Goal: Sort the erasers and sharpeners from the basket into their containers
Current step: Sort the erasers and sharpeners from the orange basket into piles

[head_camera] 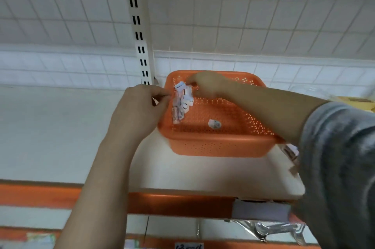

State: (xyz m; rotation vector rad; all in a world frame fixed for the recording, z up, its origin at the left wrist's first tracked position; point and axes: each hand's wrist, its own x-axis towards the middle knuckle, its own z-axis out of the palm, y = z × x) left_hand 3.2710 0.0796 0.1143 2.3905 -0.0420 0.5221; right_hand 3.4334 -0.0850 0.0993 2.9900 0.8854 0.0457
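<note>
Both hands reach into orange basket [221, 143] holding wrapped erasers [181, 100].

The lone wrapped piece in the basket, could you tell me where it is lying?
It lies alone on the orange basket's floor near the front wall, right of the pile.

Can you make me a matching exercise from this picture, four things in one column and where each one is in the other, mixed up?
Things:
1. orange perforated plastic basket
2. pile of small white wrapped pieces
3. single small white wrapped piece
4. cream slotted metal upright

Places:
A. alone near the basket's front middle
B. against the tiled wall, left of the basket
C. on the pale shelf
D. at the basket's left side, between the left hand and right hand

Pairs: 1-C, 2-D, 3-A, 4-B
</note>
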